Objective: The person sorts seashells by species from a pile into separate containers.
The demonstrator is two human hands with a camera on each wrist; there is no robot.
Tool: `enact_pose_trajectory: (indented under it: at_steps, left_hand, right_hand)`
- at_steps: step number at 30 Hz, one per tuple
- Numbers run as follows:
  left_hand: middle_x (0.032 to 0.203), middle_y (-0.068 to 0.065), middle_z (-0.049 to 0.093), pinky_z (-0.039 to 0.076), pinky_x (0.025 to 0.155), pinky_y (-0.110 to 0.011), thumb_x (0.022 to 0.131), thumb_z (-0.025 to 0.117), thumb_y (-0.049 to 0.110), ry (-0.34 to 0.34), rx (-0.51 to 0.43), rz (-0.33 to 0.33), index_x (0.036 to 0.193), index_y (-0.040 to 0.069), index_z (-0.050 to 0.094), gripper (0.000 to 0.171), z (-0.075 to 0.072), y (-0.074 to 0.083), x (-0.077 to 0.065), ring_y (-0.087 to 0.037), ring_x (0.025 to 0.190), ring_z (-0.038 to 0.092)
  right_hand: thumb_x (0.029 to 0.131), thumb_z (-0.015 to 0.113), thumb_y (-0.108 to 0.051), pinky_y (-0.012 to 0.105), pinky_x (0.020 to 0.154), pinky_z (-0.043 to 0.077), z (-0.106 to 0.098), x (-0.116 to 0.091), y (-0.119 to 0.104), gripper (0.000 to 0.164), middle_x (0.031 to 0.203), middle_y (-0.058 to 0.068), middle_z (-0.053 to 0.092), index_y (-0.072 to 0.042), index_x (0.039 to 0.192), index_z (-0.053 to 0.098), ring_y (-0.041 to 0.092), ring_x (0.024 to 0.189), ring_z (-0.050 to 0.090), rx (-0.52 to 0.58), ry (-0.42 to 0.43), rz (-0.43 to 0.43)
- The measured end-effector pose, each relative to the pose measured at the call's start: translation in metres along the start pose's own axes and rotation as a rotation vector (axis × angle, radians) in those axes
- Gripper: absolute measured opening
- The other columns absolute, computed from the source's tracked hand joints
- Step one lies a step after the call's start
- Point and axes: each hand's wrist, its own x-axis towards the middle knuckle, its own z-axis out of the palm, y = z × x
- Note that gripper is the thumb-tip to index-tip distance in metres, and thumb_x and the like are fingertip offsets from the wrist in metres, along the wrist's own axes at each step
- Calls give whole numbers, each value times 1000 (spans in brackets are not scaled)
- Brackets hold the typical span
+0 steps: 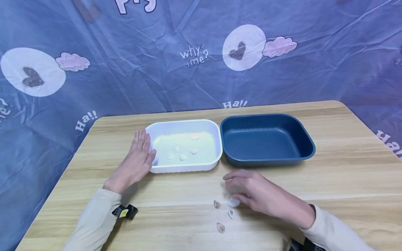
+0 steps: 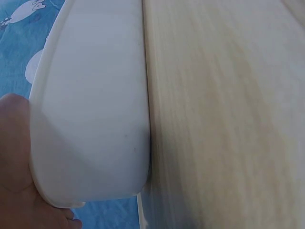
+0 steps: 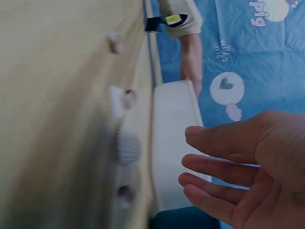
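Note:
My left hand rests with extended fingers against the left end of a white plastic tray, its thumb over the rim. Inside that tray lie several small pale seashells. My right hand hovers over the table with fingers loosely bent; the right wrist view shows nothing between the fingers and thumb. Beside its thumb in the head view is a white ribbed seashell, also seen as a fan-shaped shell from the right wrist. Nearby lie a small brown shell, a pointed shell and a tan shell.
A dark blue tray with nothing in it stands right beside the white one. Both stand toward the back of a wooden table. Behind the table hangs a blue printed cloth.

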Motion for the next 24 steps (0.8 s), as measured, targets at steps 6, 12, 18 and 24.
enact_pose_trajectory:
  at_steps: [6,12,18,24]
  left_hand:
    - [156,-28,-8,-3,117,-52,106,25,28,-1,7,-3,147,-16,5,63,0,-1,-1,-37,143,-21]
    - [157,-28,-8,-2,117,-53,106,25,29,-1,2,-3,147,-15,6,63,0,0,-1,-39,143,-18]
    - [157,-27,-9,-2,117,-53,106,24,29,-2,3,-7,147,-15,5,63,1,0,-1,-36,143,-20]
    - [157,-27,-9,-1,117,-53,106,25,29,2,3,-7,147,-15,6,64,0,0,-1,-39,143,-18]
  right_hand:
    - [76,76,4,36,86,54,10,-13,6,26,110,2,67,-17,89,68,19,103,64,-10,-16,29]
    - [75,77,3,40,90,52,16,-16,9,25,113,4,65,-17,88,69,24,108,60,-84,-19,47]
    - [73,79,1,40,89,52,19,-18,11,24,116,8,63,-15,89,70,28,111,57,-110,-37,62]
    - [73,81,-7,41,89,52,20,-19,12,21,119,11,62,-18,83,67,30,114,56,-91,-37,91]
